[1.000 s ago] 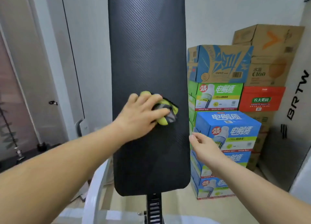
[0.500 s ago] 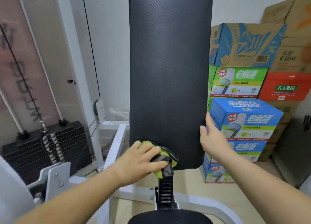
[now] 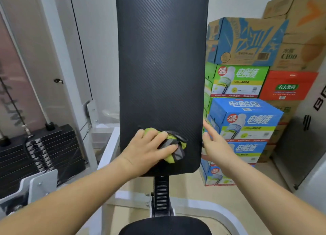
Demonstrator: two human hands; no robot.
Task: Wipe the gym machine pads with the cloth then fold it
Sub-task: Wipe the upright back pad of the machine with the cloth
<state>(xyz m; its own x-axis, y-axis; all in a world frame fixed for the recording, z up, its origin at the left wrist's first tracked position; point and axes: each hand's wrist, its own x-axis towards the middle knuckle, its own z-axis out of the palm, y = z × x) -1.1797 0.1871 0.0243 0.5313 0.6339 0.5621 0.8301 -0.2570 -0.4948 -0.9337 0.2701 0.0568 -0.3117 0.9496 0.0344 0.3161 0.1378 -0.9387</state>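
Seat pad [image 3: 165, 226], black, lies nearest at the bottom edge. It is one of two pads in view. Two hands are raised above it, apart. The left hand [image 3: 148, 150] presses one cloth [image 3: 173, 147] against the lower part of the upright back pad [image 3: 162, 61], fingers laid over it. The cloth is bunched, yellow-green with grey and black patches. The right hand [image 3: 217, 146] is spread, holds nothing, and sits at the pad's right edge. The back pad is black with fine diagonal ribbing. One weight stack [image 3: 40, 146] stands left. Stacked cartons [image 3: 247, 121] stand right; their count cannot be told.
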